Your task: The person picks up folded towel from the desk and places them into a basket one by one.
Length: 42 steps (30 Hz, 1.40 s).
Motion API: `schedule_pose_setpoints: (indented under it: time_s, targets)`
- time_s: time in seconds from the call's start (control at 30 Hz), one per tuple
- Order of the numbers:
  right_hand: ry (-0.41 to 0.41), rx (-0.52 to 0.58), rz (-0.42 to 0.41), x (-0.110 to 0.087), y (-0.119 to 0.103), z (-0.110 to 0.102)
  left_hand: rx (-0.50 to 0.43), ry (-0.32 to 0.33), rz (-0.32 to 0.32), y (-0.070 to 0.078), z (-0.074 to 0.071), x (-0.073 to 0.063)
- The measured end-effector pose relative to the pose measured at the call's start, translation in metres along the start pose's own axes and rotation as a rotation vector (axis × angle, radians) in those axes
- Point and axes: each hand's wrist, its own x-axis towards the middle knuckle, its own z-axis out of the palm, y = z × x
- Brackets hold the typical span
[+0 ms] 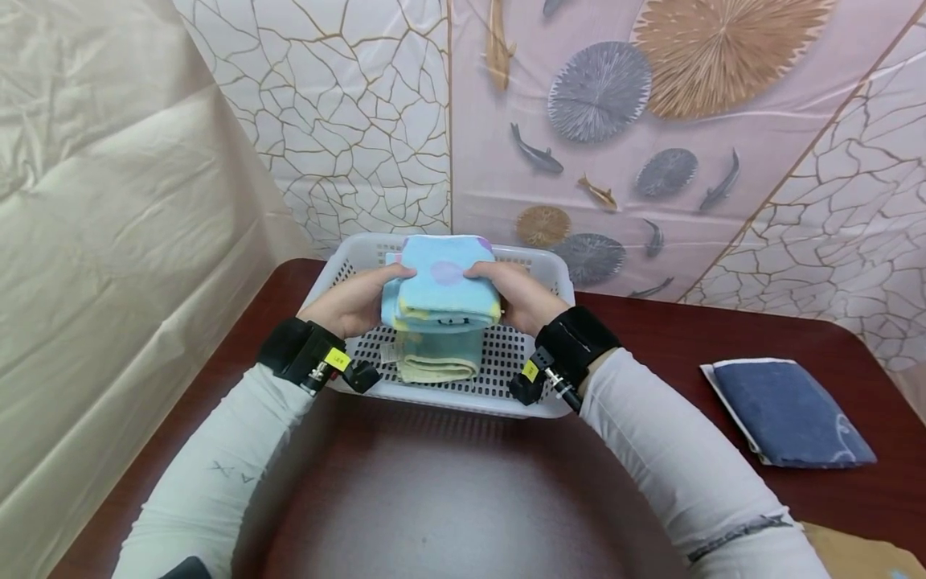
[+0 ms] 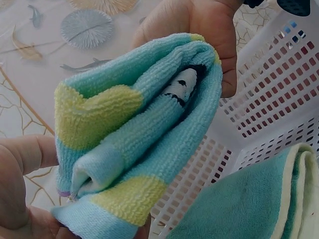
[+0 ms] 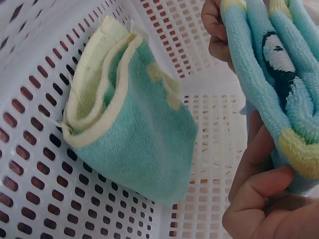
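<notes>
Both hands hold a folded light-blue towel with yellow and purple patches over a white plastic basket. My left hand grips its left side, thumb on top. On the opposite side my right hand grips it the same way. In the left wrist view the towel's folded layers show edge-on, with a small black-and-white figure between them. A folded green towel with a cream border lies inside the basket, partly hidden under the blue one in the head view.
The basket stands at the back of a dark red-brown table, near the patterned wall covering. A folded dark-blue cloth lies on the right. At the lower right corner a tan cloth shows partly. Beige fabric hangs along the left.
</notes>
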Motion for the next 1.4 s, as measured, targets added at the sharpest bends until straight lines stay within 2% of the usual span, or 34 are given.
schedule_pose_setpoints:
  time_s: [0.4,0.63,0.87,1.17,1.4]
  targets:
    - [0.02,0.002,0.022,0.011,0.004,-0.002,0.031,0.009,-0.026,0.002,0.002,0.008]
    - [0.007,-0.02,0.062,0.018,0.011,-0.003,0.056,0.031,-0.074,0.0,0.0,0.014]
    - [0.002,-0.031,0.087,0.026,0.018,-0.005,0.133,0.01,-0.113,-0.001,0.001,0.024]
    - [-0.033,-0.041,0.14,0.03,0.023,-0.002,0.219,0.053,-0.177,-0.004,0.004,0.029]
    - [-0.03,-0.122,0.169,0.029,0.025,0.001,0.293,0.063,-0.224,-0.005,0.003,0.031]
